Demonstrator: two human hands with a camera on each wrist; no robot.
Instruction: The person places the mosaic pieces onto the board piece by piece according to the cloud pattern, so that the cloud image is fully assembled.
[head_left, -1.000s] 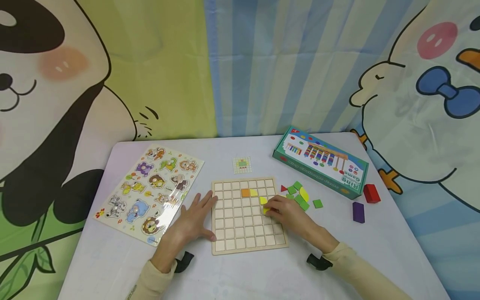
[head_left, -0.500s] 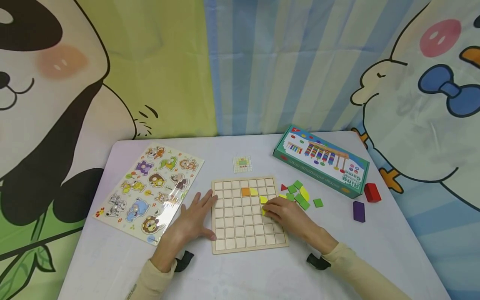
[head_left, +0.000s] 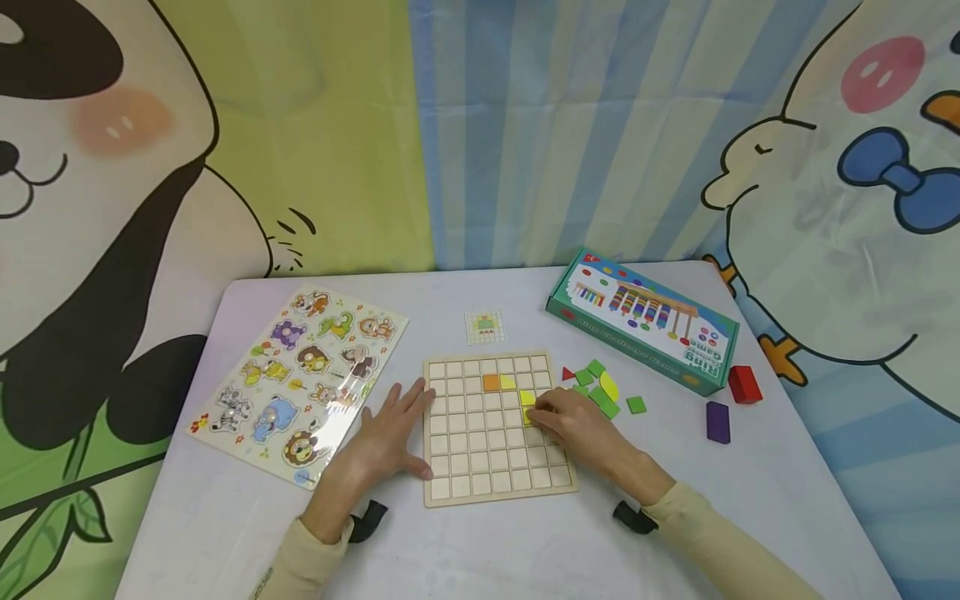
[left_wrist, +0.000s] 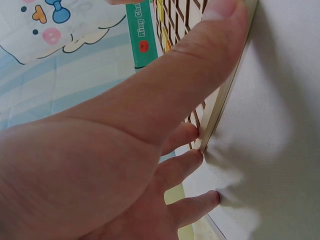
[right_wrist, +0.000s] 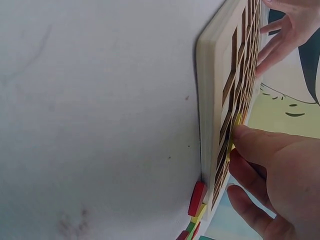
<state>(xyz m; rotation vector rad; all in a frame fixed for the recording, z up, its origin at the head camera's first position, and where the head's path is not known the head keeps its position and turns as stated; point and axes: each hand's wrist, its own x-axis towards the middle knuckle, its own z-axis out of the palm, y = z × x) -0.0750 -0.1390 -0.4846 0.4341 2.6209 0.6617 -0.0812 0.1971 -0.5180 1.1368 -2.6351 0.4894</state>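
a yellow tile [head_left: 529, 417] is being seated in the grid board [head_left: 495, 429], centre frame on the tabletop [head_left: 525, 550]. next it likely needs pressing flush into its cell. right hand [head_left: 573, 425] pinches the tile with curled fingertips; left hand [head_left: 386, 442] lies spread flat, fingers touching the board's left edge.
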